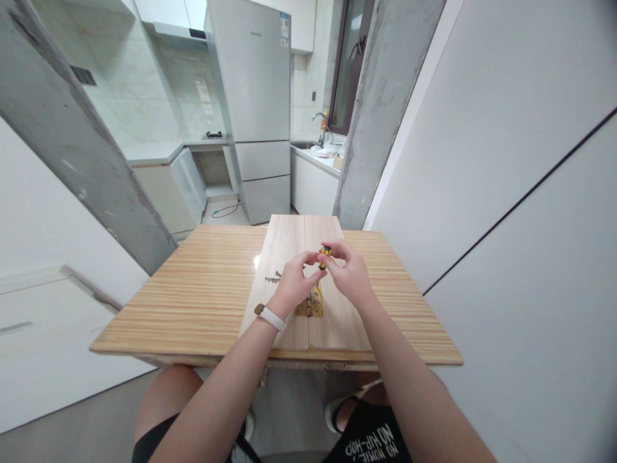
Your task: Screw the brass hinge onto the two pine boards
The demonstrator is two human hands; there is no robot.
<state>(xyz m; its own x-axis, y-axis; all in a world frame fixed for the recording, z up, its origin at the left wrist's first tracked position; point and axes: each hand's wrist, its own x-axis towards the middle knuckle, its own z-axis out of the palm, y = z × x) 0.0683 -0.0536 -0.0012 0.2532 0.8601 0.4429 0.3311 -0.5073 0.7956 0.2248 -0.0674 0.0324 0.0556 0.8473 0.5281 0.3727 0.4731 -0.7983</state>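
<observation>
Above the middle of the table, my left hand (297, 278) and my right hand (351, 269) meet at a short yellow-and-black handle (325, 256), which looks like a stubby screwdriver's. The fingers of both are closed on it from either side. Below them a brass hinge (316, 303) lies across the seam of two pale wooden boards (337, 325); my left hand hides part of it. Several small screws (272, 278) are loose on the left board, left of my left hand.
The boards rest on a striped wooden table (202, 276). White panels (511, 161) stand close to its right. Beyond it are a silver fridge (260, 83), a counter (154, 152) and a sink with a tap (320, 122). My knees are under the table's near edge.
</observation>
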